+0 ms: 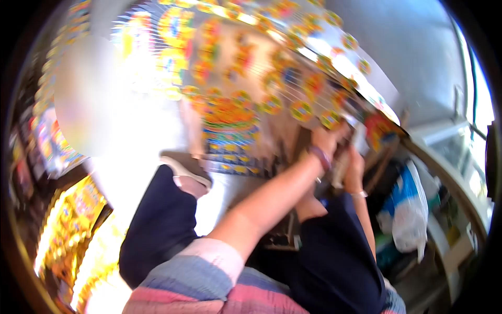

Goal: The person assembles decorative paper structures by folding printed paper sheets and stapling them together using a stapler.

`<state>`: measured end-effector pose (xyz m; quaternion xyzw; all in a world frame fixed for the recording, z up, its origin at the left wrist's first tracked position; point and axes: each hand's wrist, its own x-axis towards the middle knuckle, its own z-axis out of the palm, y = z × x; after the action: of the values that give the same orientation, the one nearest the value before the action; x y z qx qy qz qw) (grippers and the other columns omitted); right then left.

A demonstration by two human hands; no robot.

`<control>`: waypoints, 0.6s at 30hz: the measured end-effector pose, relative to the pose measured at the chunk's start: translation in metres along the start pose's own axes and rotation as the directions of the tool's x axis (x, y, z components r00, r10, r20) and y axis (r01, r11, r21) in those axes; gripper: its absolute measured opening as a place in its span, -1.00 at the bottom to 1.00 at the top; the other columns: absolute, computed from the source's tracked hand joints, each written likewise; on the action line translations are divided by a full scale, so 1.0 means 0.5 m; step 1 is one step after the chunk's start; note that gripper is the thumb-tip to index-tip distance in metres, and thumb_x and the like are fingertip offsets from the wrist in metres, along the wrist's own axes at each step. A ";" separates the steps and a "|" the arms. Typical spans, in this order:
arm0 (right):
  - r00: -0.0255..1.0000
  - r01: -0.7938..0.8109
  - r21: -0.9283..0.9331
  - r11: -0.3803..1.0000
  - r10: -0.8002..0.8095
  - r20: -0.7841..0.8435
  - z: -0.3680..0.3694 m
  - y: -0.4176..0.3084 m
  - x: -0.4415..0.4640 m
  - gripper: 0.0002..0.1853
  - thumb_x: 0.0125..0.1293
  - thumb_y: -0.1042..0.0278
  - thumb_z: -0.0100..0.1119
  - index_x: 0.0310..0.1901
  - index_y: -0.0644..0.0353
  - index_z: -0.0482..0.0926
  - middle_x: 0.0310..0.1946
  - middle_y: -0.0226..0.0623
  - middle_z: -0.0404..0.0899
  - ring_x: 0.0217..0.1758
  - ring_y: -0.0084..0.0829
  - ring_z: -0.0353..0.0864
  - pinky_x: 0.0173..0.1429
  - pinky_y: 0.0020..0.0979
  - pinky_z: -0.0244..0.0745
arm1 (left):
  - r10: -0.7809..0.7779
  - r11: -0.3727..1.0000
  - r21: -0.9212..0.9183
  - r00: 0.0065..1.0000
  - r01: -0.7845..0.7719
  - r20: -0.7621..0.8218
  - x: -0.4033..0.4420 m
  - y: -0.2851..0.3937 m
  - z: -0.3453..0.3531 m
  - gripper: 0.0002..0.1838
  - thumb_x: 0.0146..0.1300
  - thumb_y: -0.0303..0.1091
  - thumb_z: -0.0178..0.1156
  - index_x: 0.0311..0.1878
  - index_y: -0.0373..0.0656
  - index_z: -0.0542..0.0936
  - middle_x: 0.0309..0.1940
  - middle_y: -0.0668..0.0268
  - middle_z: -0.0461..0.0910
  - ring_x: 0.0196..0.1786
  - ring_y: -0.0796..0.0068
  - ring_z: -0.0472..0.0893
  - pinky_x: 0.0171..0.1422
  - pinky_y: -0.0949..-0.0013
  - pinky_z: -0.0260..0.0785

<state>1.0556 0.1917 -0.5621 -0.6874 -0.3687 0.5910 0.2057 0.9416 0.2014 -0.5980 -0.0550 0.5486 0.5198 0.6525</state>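
Note:
My left hand [330,137], with a dark red bangle at the wrist, reaches to the right edge of a rack of yellow and red round-labelled packs [272,104]. Its fingers are curled near the lowest round label, but blur hides what they hold. Close beside it, my right hand [354,161], wearing a light bracelet, is closed around a pale, narrow object [359,137]. That object stands roughly upright between the hands; motion smears its kind. Dark packs with yellow marks [232,159] hang or lie in rows left of my hands.
A white and blue plastic bag [409,209] hangs at the right, beside a wooden edge [444,183]. Shiny gold packets [73,220] lie at the lower left. My knees are bent on both sides, with a sandalled foot [188,178] on the left.

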 end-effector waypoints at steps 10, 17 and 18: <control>0.967 0.226 -0.038 0.973 -0.220 0.127 -0.261 -0.108 0.141 -0.57 0.27 0.07 -0.08 -0.06 0.32 0.39 -0.27 -0.36 0.42 -0.23 -0.55 0.40 -0.12 -0.47 0.32 | 0.387 0.587 -0.775 0.922 -0.233 0.016 -0.001 0.236 -0.381 -0.43 0.12 0.04 0.09 0.11 -0.09 0.30 0.06 0.29 0.39 0.14 0.23 0.34 0.19 0.12 0.20; 0.830 0.484 -0.583 0.653 -0.553 0.071 -0.333 -0.103 0.230 -0.65 0.27 0.10 -0.06 -0.26 0.31 0.38 -0.44 -0.29 0.31 -0.40 -0.52 0.29 -0.29 -0.45 0.26 | 0.292 0.594 -0.586 0.826 -0.551 -0.481 0.019 0.349 -0.625 -0.66 0.18 -0.11 0.03 -0.08 -0.12 0.43 -0.09 0.26 0.48 -0.07 0.29 0.47 -0.01 0.13 0.32; 0.808 0.496 -0.643 0.583 -0.581 0.097 -0.345 -0.104 0.248 -0.66 0.27 0.12 -0.06 -0.28 0.31 0.38 -0.48 -0.29 0.29 -0.42 -0.51 0.28 -0.30 -0.43 0.25 | 0.239 0.641 -0.531 0.801 -0.554 -0.548 0.030 0.345 -0.646 -0.71 0.19 -0.16 0.01 -0.11 -0.12 0.45 -0.14 0.26 0.50 -0.11 0.29 0.50 -0.03 0.13 0.34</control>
<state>1.2120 0.3445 -0.5689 -0.6050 -0.7247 0.2939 0.1502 0.5992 0.0815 -0.6500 -0.2727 0.4516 0.7887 0.3156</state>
